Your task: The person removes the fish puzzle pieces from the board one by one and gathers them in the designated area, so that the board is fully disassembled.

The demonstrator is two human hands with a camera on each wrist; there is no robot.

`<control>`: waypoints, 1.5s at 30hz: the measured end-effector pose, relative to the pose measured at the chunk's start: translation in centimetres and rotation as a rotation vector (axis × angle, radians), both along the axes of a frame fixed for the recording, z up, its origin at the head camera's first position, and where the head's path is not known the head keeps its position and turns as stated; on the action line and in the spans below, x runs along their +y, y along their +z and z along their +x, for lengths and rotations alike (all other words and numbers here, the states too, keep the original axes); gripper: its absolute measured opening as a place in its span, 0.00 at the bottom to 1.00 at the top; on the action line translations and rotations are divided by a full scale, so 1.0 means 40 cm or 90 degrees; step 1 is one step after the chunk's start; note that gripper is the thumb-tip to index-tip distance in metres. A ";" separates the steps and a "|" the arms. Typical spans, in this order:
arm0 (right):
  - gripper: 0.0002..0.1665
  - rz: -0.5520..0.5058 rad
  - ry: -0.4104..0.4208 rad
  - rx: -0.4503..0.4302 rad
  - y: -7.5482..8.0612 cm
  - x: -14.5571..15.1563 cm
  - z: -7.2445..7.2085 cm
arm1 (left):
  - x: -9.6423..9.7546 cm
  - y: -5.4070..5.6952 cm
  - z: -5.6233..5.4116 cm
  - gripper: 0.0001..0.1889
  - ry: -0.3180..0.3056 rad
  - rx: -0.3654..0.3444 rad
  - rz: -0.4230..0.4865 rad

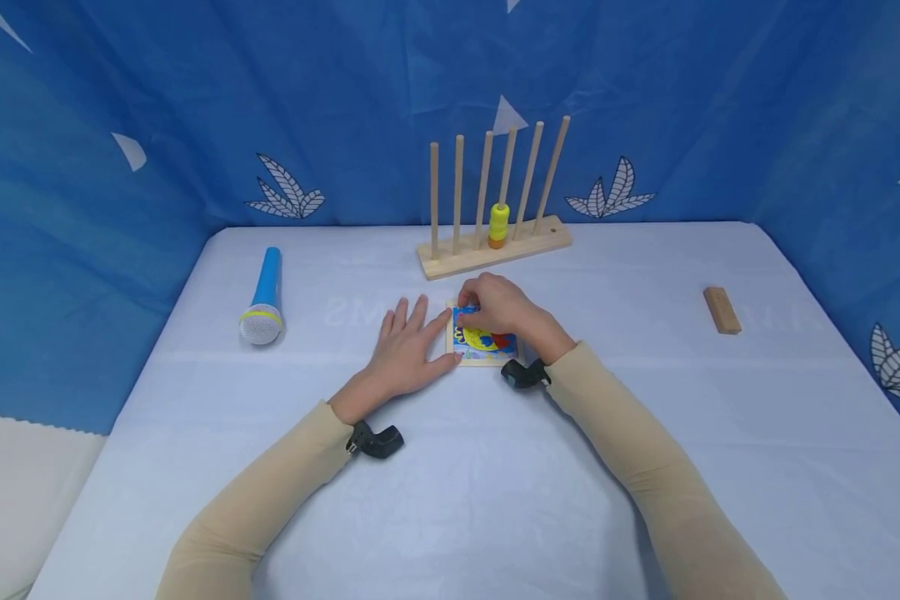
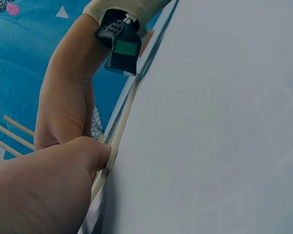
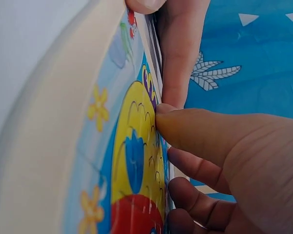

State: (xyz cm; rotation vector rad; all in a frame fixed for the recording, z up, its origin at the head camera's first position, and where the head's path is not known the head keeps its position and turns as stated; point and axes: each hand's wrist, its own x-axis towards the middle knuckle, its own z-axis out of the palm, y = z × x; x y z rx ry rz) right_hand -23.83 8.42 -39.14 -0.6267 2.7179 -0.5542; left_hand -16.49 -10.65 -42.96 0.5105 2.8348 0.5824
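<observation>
A small picture puzzle [image 1: 487, 340] with a pale wooden rim lies flat on the table; a yellow fish [image 3: 132, 161] with a red part is on it. My left hand [image 1: 407, 354] rests beside it, fingers spread and straight, thumb and forefinger touching the left rim. Over the puzzle's upper part, my right hand [image 1: 498, 304] has its fingers bent. Its thumb [image 3: 190, 129] and fingertips touch the picture near the fish's tail. Whether they pinch a loose piece cannot be seen. The right hand covers the puzzle's upper right.
Behind the puzzle stands a wooden peg rack [image 1: 450, 263] with upright rods and yellow and orange beads [image 1: 498, 225] on one. A blue toy microphone [image 1: 266, 292] lies at left, a wooden block [image 1: 722, 311] at right. Blue cloth [image 1: 360, 108] hangs behind the table.
</observation>
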 end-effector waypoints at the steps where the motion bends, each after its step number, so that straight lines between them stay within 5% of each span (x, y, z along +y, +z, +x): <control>1: 0.19 0.003 -0.001 0.000 -0.001 -0.001 0.000 | 0.000 -0.001 0.000 0.41 -0.001 0.001 0.000; 28: 0.26 -0.011 0.005 0.028 0.008 -0.005 0.007 | 0.000 0.002 0.003 0.41 -0.002 0.008 -0.001; 38: 0.16 -0.048 0.018 0.044 0.004 0.000 0.012 | 0.001 0.004 0.003 0.41 0.000 0.007 0.000; 45: 0.07 -0.111 0.027 -0.002 0.018 0.003 0.020 | 0.001 0.005 0.005 0.41 0.000 0.007 0.001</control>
